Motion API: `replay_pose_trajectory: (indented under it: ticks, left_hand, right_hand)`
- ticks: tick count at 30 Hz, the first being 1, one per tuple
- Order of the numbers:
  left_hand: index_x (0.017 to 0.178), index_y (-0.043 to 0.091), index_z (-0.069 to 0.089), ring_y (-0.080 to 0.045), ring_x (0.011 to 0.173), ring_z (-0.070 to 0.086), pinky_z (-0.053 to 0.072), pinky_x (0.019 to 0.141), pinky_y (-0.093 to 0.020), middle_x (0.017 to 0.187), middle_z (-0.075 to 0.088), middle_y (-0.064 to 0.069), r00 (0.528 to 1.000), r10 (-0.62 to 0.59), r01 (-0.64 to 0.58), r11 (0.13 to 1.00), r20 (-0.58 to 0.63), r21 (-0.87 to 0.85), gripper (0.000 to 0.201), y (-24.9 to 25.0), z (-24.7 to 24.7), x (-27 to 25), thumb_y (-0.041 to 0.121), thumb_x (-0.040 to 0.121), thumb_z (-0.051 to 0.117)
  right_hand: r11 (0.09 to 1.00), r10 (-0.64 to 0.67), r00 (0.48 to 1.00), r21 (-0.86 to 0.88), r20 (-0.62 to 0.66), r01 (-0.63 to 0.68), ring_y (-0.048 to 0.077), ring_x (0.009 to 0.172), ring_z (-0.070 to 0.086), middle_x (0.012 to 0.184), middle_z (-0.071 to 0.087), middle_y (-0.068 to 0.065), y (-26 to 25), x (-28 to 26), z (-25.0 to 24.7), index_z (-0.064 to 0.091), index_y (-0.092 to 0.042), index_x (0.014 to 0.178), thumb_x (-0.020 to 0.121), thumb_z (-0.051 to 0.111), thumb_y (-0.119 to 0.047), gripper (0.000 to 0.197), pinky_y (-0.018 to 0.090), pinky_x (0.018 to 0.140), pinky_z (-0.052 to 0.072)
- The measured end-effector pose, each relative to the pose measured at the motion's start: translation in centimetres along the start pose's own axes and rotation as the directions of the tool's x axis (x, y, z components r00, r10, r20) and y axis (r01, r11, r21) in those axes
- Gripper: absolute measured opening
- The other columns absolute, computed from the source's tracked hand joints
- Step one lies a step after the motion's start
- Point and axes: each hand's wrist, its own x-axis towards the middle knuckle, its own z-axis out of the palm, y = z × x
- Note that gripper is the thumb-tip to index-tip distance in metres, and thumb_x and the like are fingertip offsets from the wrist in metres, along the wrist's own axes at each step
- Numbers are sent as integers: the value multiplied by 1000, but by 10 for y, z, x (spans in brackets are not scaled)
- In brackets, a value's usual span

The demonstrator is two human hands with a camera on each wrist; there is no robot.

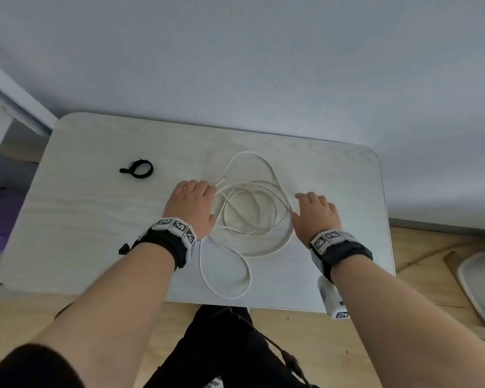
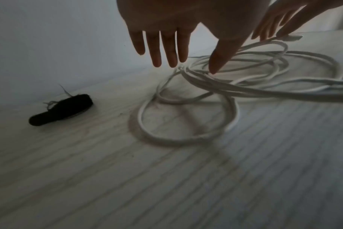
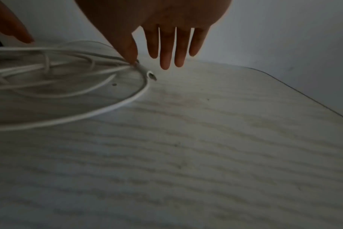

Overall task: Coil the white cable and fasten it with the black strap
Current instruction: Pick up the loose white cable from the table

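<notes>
The white cable (image 1: 247, 153) lies in loose overlapping loops on the middle of the pale table (image 1: 95, 219). My left hand (image 1: 192, 203) hovers at the left side of the loops with straight fingers, and its thumb (image 2: 215, 68) comes down close to the cable (image 2: 166, 140). On the right side, my right hand (image 1: 317, 214) is also flat; its thumb (image 3: 133, 59) touches the cable (image 3: 127, 103) beside a connector end (image 3: 152, 75). The black strap (image 1: 137, 169), rolled into a small ring, rests apart at the back left (image 2: 63, 108). Neither hand holds anything.
The table (image 3: 206, 155) has rounded corners and stands against a plain wall (image 1: 263, 65). Its front edge is near my legs (image 1: 221, 345). Wooden floor (image 1: 431, 261) surrounds it, with a white object (image 1: 476, 287) on the floor at the right.
</notes>
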Motion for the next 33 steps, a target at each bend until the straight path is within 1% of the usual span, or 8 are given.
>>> replay_pose_trajectory:
  ticks: [7,11,16,19,21,25,28,33]
  left_hand:
    - [115,9,54,-30,105,54,36,99,-41,114,59,-9,1000,-4,4,1000,-30,-10,49,5,6,4,29,72,68]
    - [110,9,57,-30,96,57,42,93,-42,106,62,-10,996,9,-11,1000,-87,-23,49,5,1,5,27,66,72]
    - [111,15,58,-26,100,54,37,94,-37,107,61,-4,990,-57,35,986,-130,-166,35,12,-23,17,32,81,59]
    - [103,17,62,-24,95,56,42,85,-36,101,64,-1,987,-100,59,954,-126,-295,28,22,-50,31,37,92,47]
    - [94,13,64,-25,88,58,46,78,-38,92,64,-4,987,-135,84,890,-84,-449,35,28,-70,41,38,95,39]
    - [93,10,65,-22,82,62,49,79,-36,88,68,-2,976,-219,147,651,1,-745,44,37,-110,59,41,97,33]
    - [91,13,65,-17,73,64,50,77,-34,81,67,5,960,-274,188,481,58,-856,38,41,-133,67,42,95,41]
    - [94,7,66,-18,64,62,55,75,-35,78,66,-2,946,-291,210,206,145,-956,29,48,-170,73,30,94,48]
  right_hand:
    - [998,7,998,64,66,-12,24,106,49,114,56,4,1,-6,6,53,-15,111,93,38,-33,30,36,86,42]
    - [978,48,999,202,23,-51,27,99,52,105,57,6,-4,0,0,56,-11,102,95,38,-29,27,36,78,43]
    - [905,68,994,424,-89,-24,24,82,54,100,54,7,-24,10,-28,59,-9,96,93,46,-26,22,35,73,46]
    - [878,28,986,475,-165,55,18,75,50,95,51,2,-42,14,-50,60,-10,95,91,49,-26,20,31,69,44]
    - [863,-5,977,493,-212,111,16,73,50,91,47,-2,-54,14,-65,61,-11,94,90,52,-26,18,30,69,43]
    - [843,-38,955,504,-296,189,14,71,50,88,46,-6,-72,11,-93,62,-13,93,88,57,-27,16,31,68,46]
    - [832,-48,932,502,-359,236,14,70,50,88,46,-7,-78,8,-112,61,-14,92,87,58,-28,15,30,66,44]
    - [826,-123,886,449,-446,340,15,72,52,88,47,-7,-87,0,-140,61,-16,96,88,55,-32,19,30,66,45]
